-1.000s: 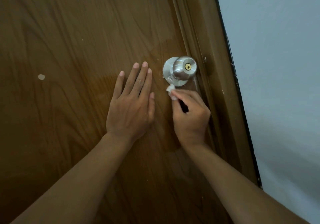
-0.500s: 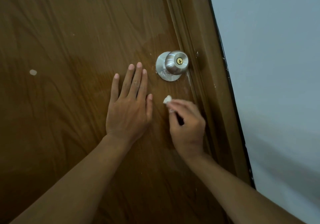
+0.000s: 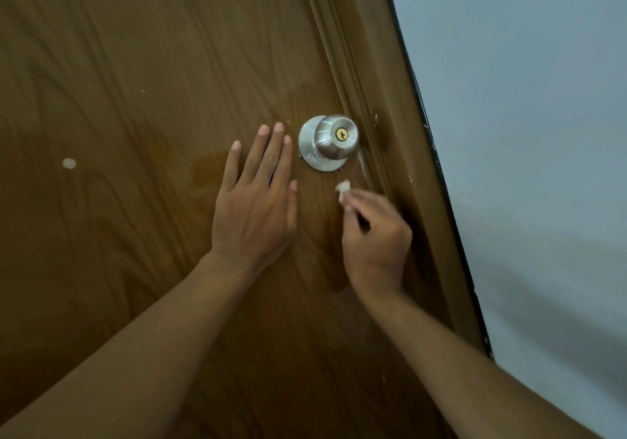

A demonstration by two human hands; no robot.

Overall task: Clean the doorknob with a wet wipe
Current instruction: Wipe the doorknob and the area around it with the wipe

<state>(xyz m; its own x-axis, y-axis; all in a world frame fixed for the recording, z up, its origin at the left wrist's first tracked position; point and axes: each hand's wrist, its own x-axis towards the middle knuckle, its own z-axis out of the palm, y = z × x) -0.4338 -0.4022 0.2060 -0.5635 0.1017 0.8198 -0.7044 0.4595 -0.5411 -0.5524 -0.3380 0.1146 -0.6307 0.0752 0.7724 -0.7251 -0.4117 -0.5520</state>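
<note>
Below doorknob (image 3: 330, 142) (no markings legible): right hand (image 3: 375, 235) pinches wipe (image 3: 342, 188); left hand (image 3: 256, 197) flat on door (image 3: 135, 99).

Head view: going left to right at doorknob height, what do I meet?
Pale round spot on the wooden door → flat left hand → silver round doorknob → brown door frame → pale grey wall.

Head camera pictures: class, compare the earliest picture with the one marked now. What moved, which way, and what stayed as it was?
The right hand, pinching the small wad of wipe, drew down and away from the doorknob; the wad touched the knob's round plate a second ago and now sits apart below it. No grip changed. The left hand stays flat on the door beside the knob.
</note>
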